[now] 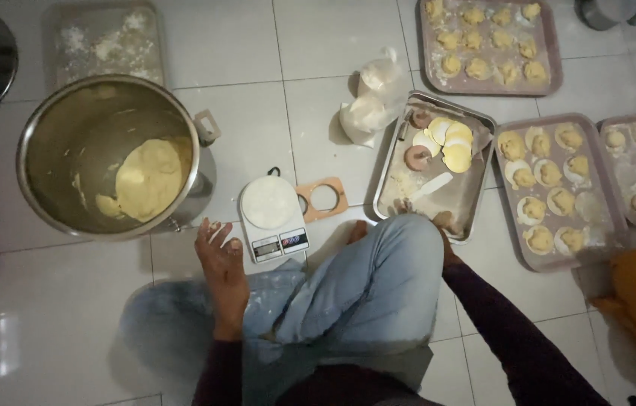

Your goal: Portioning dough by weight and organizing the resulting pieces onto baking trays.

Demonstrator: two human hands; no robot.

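Left hand [221, 259] hangs over the knee; just beyond its fingertips [209, 228] stands the pot [47, 128], holding dough [148, 179]. Right of those fingers lies the scale [270, 218], then the ring cutter [322, 198]. Right hand [447, 244], mostly hidden behind the knee, lies at the near edge of the metal tray [438, 162]. Further right sits a tray of filled pieces [555, 188].

Dim, soft indoor light, slightly blurred throughout, with faint glare on the white floor tiles [9, 331].
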